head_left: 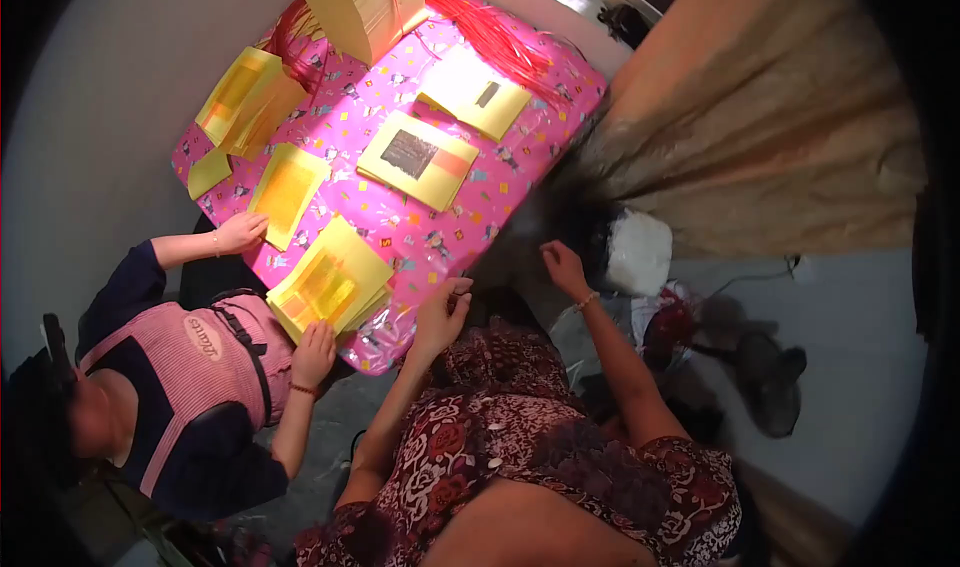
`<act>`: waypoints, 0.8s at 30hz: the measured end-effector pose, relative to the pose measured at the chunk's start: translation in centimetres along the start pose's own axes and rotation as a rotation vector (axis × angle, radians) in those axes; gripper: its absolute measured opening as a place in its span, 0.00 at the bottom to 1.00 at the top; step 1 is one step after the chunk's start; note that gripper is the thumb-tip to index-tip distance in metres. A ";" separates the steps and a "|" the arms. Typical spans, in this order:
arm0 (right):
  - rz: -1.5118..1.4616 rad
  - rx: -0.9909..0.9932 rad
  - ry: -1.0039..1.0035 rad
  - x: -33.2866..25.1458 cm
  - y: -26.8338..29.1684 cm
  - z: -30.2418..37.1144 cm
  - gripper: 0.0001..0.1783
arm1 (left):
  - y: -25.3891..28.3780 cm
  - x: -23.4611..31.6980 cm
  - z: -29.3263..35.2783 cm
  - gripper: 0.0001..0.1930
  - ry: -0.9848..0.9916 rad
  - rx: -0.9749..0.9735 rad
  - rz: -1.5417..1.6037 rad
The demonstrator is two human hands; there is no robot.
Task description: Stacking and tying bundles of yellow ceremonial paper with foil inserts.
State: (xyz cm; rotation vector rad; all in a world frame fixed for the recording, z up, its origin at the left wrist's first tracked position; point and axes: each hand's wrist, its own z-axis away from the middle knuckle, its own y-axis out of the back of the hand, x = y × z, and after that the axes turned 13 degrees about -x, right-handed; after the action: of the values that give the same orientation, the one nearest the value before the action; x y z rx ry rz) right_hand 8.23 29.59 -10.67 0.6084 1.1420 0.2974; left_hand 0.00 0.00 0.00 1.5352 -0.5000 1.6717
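Left hand (443,314), right hand (566,269) held half-open, empty; black-patched yellow paper stack (416,162) ahead-left, long axis slanting near-right, left nearer.

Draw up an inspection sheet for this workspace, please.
Surface: table with glossy pink patterned cover, partly sunlit.
Job's things: front yellow paper stack and dark-patched yellow stack, lying flat.
Clutter: red strands bunched at the far end.
Hands: left hand near the table's edge, right hand off the table; nothing visibly held.
Cables: thin cord, right.
Surroundings: co-worker at left, hands on yellow paper; brown cloth, right.
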 end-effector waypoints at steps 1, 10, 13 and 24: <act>-0.012 0.019 0.045 -0.6 0.6 -0.8 0.10 | -0.7 -0.2 0.0 0.12 0.045 0.043 0.032; -0.087 -0.148 0.262 -4.0 12.5 -21.2 0.08 | -6.2 2.7 -12.8 0.13 0.258 0.296 0.143; -0.004 -0.191 0.356 -5.7 14.1 -26.9 0.08 | -6.5 3.3 -16.4 0.13 0.277 0.376 0.172; 0.166 -0.404 0.586 -12.1 12.1 -39.5 0.11 | -3.0 -3.2 -28.6 0.16 0.245 0.663 0.307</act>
State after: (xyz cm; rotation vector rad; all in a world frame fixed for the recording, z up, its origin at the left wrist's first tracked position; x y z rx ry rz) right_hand -31.67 44.82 -5.35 0.2558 1.5369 0.8674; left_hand -16.24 22.12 -9.10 1.7230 -0.0385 2.3906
